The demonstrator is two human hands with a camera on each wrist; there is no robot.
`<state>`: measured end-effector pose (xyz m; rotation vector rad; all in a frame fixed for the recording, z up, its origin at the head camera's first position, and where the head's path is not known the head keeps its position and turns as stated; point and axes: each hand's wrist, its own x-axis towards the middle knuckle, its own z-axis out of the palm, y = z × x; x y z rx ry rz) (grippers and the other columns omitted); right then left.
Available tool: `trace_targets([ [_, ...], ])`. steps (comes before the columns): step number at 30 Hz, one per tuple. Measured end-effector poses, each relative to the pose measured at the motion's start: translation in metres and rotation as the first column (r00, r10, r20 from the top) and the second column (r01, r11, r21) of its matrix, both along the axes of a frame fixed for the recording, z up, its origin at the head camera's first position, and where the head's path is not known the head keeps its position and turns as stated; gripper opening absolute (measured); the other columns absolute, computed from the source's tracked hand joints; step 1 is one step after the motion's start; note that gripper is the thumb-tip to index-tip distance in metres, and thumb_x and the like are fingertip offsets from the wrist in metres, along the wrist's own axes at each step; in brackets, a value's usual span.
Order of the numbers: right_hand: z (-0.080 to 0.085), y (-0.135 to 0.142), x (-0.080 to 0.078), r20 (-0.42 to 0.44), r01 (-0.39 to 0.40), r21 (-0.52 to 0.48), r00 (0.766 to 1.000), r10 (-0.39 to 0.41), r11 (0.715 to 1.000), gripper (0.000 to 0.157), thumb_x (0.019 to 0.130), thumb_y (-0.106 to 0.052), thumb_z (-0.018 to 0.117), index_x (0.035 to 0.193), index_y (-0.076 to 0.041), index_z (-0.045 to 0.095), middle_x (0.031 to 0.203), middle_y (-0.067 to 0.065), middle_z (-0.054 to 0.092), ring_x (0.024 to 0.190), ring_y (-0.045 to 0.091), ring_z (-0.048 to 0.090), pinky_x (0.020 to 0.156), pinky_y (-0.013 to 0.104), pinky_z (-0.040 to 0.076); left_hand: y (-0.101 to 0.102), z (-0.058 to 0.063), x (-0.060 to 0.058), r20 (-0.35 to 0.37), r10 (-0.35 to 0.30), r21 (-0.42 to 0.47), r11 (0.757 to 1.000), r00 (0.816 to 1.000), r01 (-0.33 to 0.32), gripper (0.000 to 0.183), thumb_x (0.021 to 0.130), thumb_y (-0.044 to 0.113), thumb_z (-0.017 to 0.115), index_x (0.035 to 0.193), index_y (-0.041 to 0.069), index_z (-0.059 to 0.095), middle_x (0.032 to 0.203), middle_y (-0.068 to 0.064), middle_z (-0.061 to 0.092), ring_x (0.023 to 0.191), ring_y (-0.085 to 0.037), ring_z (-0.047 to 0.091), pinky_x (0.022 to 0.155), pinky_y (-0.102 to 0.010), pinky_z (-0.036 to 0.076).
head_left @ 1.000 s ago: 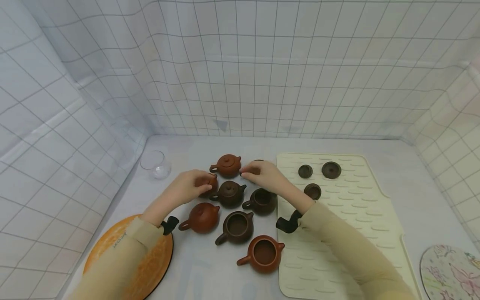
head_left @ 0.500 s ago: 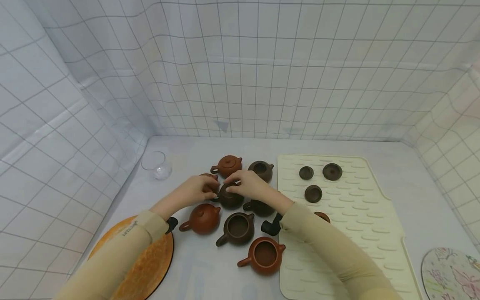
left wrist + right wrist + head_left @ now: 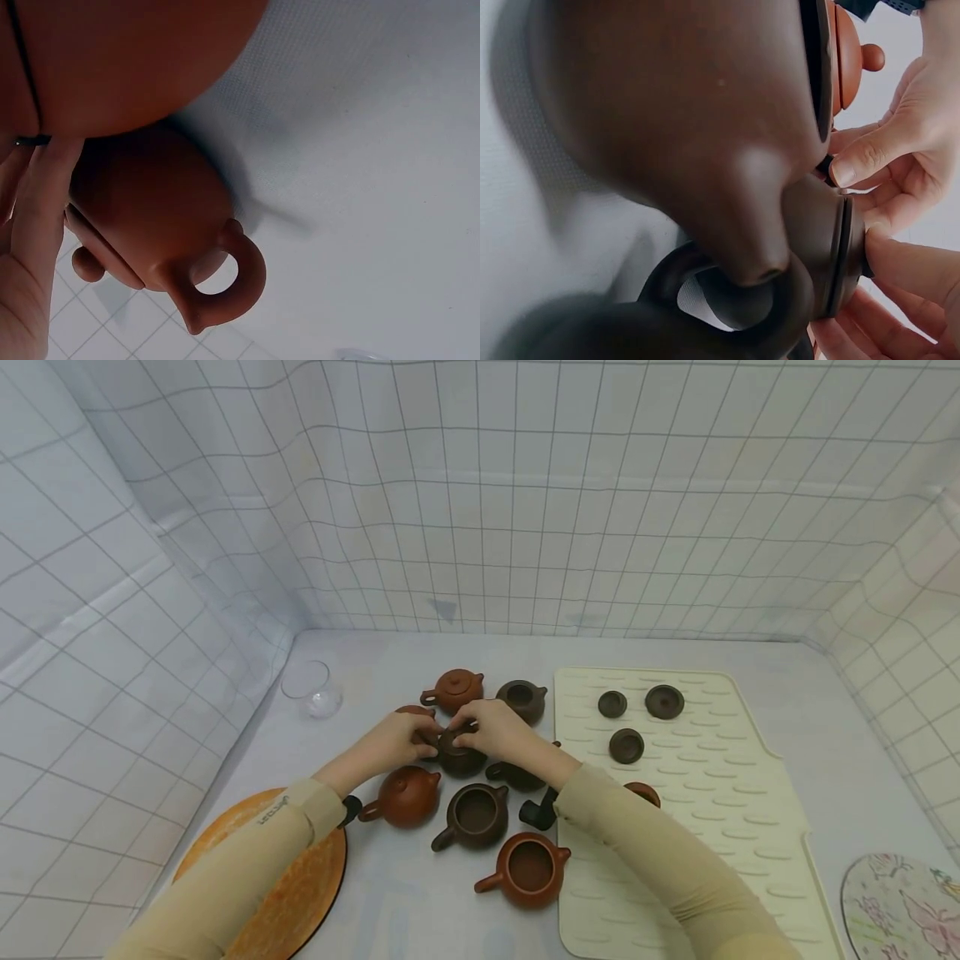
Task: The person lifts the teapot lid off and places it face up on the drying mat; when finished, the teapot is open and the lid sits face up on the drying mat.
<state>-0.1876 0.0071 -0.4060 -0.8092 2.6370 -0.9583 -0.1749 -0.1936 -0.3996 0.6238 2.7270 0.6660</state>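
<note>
Among several small clay teapots, a dark brown lidded teapot [image 3: 461, 763] stands in the middle of the head view. My left hand [image 3: 395, 745] pinches its handle from the left; the dark bit between thumb and finger shows in the right wrist view. My right hand [image 3: 498, 732] holds the knob of its lid [image 3: 850, 259], with fingers around the lid's edge. The lid sits on the pot. Partly hidden behind my left hand is a red-brown teapot [image 3: 415, 711]. An open dark teapot [image 3: 705, 97] looms close to the right wrist camera.
Open pots, one dark [image 3: 476, 816] and one red-brown [image 3: 529, 871], stand nearer me, beside a lidded red-brown teapot [image 3: 405, 797]. A pale mat [image 3: 697, 860] bears several loose lids [image 3: 664, 702]. An orange round board [image 3: 300, 893] and a clear glass [image 3: 318, 693] are at left.
My right hand has moved left from beside the back dark pot to the middle teapot's lid. My left hand has shifted slightly right, from the red-brown teapot to the dark teapot's handle.
</note>
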Motion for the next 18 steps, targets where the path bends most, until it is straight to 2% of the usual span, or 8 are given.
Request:
trace_targets([
  [13, -0.0010, 0.0003, 0.0016, -0.041, 0.017, -0.027, 0.999, -0.018, 1.000, 0.018, 0.088, -0.019, 0.075, 0.104, -0.011, 0.075, 0.104, 0.003, 0.075, 0.093, 0.017, 0.068, 0.076, 0.025, 0.054, -0.0015, -0.0003, -0.0035, 0.037, 0.021, -0.031, 0.999, 0.999, -0.020, 0.032, 0.087, 0.011, 0.075, 0.116, -0.001, 0.071, 0.098, -0.011, 0.075, 0.089, -0.022, 0.071, 0.074, -0.031, 0.057],
  [18, -0.0021, 0.0061, 0.0004, 0.033, 0.059, -0.096, 0.998, -0.056, 0.994, 0.017, 0.089, -0.021, 0.074, 0.104, -0.014, 0.075, 0.105, 0.001, 0.075, 0.098, 0.018, 0.068, 0.081, 0.029, 0.056, -0.0017, -0.0001, -0.0042, 0.047, 0.026, -0.024, 0.999, 0.999, -0.025, 0.033, 0.087, 0.010, 0.075, 0.117, -0.002, 0.070, 0.098, -0.011, 0.075, 0.089, -0.022, 0.071, 0.075, -0.032, 0.058],
])
